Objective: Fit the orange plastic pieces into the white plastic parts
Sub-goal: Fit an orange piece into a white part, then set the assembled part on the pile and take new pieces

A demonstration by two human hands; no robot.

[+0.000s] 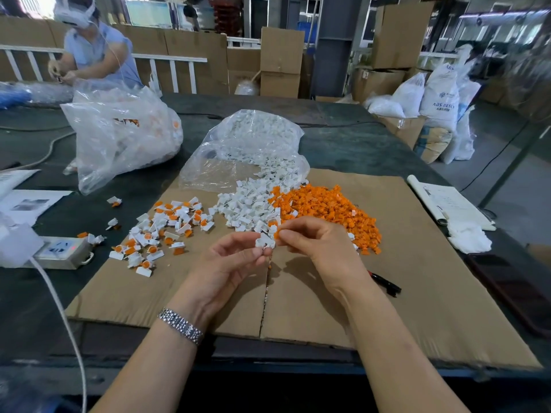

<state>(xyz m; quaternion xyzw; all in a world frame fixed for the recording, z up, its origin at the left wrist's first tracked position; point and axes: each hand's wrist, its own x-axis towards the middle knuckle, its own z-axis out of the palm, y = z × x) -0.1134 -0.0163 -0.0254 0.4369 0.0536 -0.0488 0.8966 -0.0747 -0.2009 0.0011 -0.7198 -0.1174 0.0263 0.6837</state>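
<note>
My left hand [235,257] pinches a white part [264,242] at its fingertips; my right hand [313,239] pinches an orange piece [278,233] just beside it. I'd line the piece squarely over the part's opening, then press straight in.

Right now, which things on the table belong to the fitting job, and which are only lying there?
Belonging to the job:
white part held by left hand
orange piece pinched by right hand
orange pile
white pile
finished pieces

Only lying there:
black pen
papers
power strip
</note>
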